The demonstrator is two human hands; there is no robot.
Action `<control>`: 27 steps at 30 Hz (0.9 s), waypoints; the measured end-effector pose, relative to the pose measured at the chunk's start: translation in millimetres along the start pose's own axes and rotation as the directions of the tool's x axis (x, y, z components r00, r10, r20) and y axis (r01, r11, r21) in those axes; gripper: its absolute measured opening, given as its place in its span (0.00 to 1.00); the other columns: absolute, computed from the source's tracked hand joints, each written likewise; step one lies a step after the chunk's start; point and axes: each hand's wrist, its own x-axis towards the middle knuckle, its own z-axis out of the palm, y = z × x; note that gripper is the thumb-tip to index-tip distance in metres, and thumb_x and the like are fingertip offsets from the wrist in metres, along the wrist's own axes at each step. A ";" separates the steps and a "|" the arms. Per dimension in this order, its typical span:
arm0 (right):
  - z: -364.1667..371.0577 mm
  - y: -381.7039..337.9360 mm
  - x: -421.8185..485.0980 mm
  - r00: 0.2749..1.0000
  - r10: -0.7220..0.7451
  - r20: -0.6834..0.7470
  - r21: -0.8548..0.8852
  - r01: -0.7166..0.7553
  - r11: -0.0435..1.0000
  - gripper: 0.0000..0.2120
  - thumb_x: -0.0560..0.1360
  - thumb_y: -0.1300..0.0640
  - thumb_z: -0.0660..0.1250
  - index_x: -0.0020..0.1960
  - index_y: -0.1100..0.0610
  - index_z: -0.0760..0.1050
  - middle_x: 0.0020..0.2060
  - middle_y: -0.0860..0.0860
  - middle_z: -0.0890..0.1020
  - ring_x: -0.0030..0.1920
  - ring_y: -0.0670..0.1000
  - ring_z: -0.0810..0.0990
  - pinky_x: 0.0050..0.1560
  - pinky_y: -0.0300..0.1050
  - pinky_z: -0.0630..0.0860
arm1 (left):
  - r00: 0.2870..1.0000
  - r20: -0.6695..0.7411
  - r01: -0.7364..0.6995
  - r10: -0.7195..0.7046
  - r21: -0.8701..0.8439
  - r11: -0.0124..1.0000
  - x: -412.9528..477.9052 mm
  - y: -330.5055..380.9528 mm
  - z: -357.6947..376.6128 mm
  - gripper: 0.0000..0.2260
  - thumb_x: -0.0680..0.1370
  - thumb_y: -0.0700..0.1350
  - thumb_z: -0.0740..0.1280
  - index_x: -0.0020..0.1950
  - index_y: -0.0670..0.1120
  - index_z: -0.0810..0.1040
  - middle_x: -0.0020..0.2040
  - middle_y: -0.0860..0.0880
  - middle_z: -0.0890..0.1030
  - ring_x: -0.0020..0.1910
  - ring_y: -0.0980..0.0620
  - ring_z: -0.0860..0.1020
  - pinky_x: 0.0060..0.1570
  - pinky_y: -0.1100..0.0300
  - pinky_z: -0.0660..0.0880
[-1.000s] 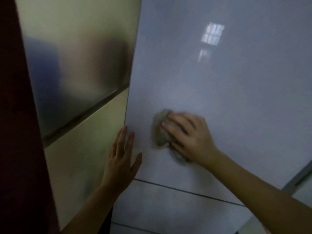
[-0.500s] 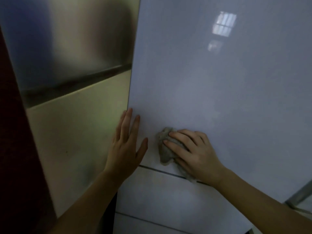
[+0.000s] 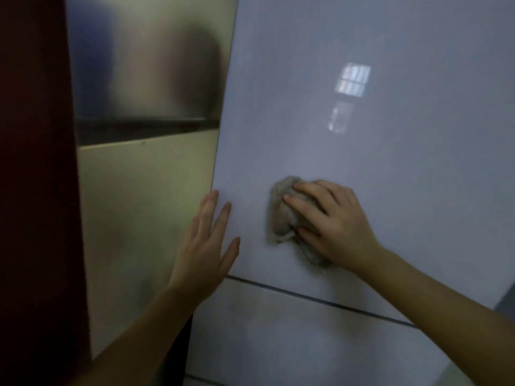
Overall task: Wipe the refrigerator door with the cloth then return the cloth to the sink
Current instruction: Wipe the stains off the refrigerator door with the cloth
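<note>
Cloth [image 3: 284, 215] bunched against refrigerator door [image 3: 362, 135], pressed under spread fingers of right hand [image 3: 334, 221]. Left hand [image 3: 206, 243] flat, holding nothing, bracing door edge. Advise even pressure, overlapping strokes.

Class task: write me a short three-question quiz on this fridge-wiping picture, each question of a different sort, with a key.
1. Multiple choice: what does the right hand press against the refrigerator door? A) sponge B) grey cloth C) brush
2. True or false: the grey cloth lies below the dark horizontal seam on the door.
3. Fill in: the ___ hand lies flat, fingers straight, at the door's edge.
Key: 1 B; 2 false, it lies above the seam; 3 left hand.
</note>
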 end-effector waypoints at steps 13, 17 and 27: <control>14.7 -3.0 85.8 0.997 -0.023 -0.072 -0.069 0.019 0.997 0.28 0.72 0.47 0.71 0.70 0.58 0.77 0.67 0.60 0.78 0.62 0.65 0.77 0.55 0.56 0.74 | 0.993 -0.118 -0.026 0.021 -0.044 0.999 -31.5 -12.5 24.4 0.25 0.82 0.53 0.58 0.77 0.41 0.68 0.81 0.41 0.61 0.79 0.42 0.62 0.75 0.51 0.62; 37.2 -28.1 20.1 0.963 -0.265 0.053 -0.042 0.268 0.963 0.25 0.74 0.47 0.71 0.68 0.56 0.78 0.66 0.59 0.79 0.60 0.63 0.79 0.54 0.55 0.76 | 0.988 -0.153 -0.046 0.032 -0.084 0.995 -41.4 -15.5 31.6 0.25 0.83 0.52 0.58 0.76 0.41 0.68 0.80 0.41 0.62 0.78 0.42 0.63 0.75 0.50 0.63; -5.5 35.7 82.7 0.965 0.067 -0.252 -0.167 -0.112 0.980 0.27 0.72 0.47 0.71 0.69 0.56 0.77 0.65 0.57 0.79 0.60 0.62 0.77 0.56 0.55 0.73 | 0.982 -0.187 -0.052 0.037 -0.077 0.996 -40.4 -14.6 38.8 0.26 0.84 0.55 0.53 0.75 0.40 0.69 0.80 0.41 0.62 0.77 0.40 0.64 0.76 0.55 0.58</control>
